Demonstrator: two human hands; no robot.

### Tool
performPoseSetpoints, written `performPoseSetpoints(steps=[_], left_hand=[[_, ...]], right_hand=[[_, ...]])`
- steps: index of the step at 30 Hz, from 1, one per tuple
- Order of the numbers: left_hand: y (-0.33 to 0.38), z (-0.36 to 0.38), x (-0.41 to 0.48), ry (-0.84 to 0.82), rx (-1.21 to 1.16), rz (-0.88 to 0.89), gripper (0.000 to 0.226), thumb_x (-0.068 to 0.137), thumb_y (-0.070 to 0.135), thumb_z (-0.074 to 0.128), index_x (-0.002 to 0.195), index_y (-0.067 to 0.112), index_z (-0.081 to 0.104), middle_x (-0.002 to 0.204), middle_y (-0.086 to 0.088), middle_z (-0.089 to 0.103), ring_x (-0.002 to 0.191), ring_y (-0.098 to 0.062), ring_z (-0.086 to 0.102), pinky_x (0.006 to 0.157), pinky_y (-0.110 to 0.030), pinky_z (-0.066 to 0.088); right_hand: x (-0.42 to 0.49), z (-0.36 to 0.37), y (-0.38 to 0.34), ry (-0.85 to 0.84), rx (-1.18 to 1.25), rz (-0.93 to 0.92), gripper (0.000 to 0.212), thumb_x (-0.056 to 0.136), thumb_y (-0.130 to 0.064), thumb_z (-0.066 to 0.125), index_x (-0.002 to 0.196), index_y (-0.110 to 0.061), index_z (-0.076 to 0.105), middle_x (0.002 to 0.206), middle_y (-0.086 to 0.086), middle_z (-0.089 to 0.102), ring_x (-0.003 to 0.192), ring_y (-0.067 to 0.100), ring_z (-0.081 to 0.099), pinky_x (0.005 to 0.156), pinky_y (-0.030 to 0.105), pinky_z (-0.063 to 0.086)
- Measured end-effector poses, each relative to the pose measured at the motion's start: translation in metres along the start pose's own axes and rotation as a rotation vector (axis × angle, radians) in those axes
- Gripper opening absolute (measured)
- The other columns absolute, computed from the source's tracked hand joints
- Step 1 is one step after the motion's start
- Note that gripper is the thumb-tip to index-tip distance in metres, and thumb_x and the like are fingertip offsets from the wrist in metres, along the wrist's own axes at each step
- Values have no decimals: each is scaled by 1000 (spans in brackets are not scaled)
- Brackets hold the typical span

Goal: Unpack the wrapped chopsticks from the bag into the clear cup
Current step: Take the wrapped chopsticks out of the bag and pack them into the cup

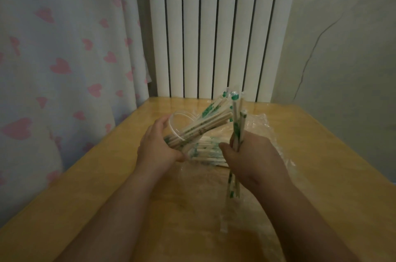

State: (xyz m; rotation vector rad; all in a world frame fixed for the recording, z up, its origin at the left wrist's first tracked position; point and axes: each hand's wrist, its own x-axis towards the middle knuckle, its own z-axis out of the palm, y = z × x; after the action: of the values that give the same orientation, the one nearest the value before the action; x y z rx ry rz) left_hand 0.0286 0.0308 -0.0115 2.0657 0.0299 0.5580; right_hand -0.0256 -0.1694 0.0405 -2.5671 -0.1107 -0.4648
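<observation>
Fingers of the left hand curl round the clear cup, holding it tilted above the table, mouth up & to the right. A bunch of wrapped chopsticks sticks out of it. The right hand is closed round a few more wrapped pairs, approx upright, just beside the cup's bunch. The clear bag lies on the table under & behind both hands, w/ remaining chopsticks btwn the hands; in or on the bag, can't tell.
</observation>
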Motion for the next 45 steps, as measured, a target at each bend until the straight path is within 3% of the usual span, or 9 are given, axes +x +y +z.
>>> performPoseSetpoints(steps=[4,8,11,19,23,29,34,38,45], left_hand=[[1,0,0,0,9,-3,115,44,13,93,140,42,36,141,9,44,128,-21,45,102,-47,45],[0,1,0,2,9,2,114,43,14,93,139,42,37,140,9,46,128,-20,45,102,-47,45],[-1,1,0,6,11,10,114,42,15,93,139,41,38,139,8,46,129,-20,44,102,-46,45],[1,1,0,-4,10,4,117,42,14,95,140,41,37,140,9,45,131,-18,41,104,-46,44],[2,1,0,-7,5,4,116,43,13,94,140,41,37,140,10,45,131,-19,41,104,-45,43],[2,1,-1,2,10,-4,115,42,15,93,137,46,37,137,13,46,128,-19,43,103,-47,44],[3,1,-2,-4,25,-4,114,42,16,92,136,48,36,134,15,46,126,-19,45,101,-47,46],[4,2,-3,-5,26,8,114,42,13,91,137,46,38,135,14,47,124,-21,46,99,-48,47],[7,1,-4,-15,84,34,114,43,15,94,138,41,38,135,11,47,126,-20,44,101,-47,45]], right_hand=[[-3,-11,-3,154,-15,9,46,95,-53,46,60,-23,44,58,-4,51,53,10,46,45,26,26],[0,-4,-2,-74,6,40,46,89,-60,54,63,-21,52,63,0,58,59,17,58,55,32,49],[2,0,-1,-122,3,33,42,89,-54,58,64,-21,50,64,0,57,61,18,58,57,31,48],[3,-6,1,189,360,-94,50,90,-43,59,53,-11,47,47,-4,44,40,9,41,40,17,32],[2,-8,0,304,545,-88,50,91,-35,63,59,2,54,49,0,46,42,9,44,41,18,35],[-2,-15,-1,519,814,-65,39,92,-28,64,55,-18,56,44,-9,53,41,4,51,43,17,42],[-5,-17,-4,660,967,-64,35,92,-33,65,59,-25,59,49,-3,57,47,17,57,50,31,46],[-12,-19,-13,605,1057,-99,24,87,-40,62,69,-25,61,53,-2,62,45,13,60,45,25,48],[-10,-10,-20,434,1080,-67,28,81,-39,65,75,-11,67,61,7,67,51,16,64,48,25,53]])
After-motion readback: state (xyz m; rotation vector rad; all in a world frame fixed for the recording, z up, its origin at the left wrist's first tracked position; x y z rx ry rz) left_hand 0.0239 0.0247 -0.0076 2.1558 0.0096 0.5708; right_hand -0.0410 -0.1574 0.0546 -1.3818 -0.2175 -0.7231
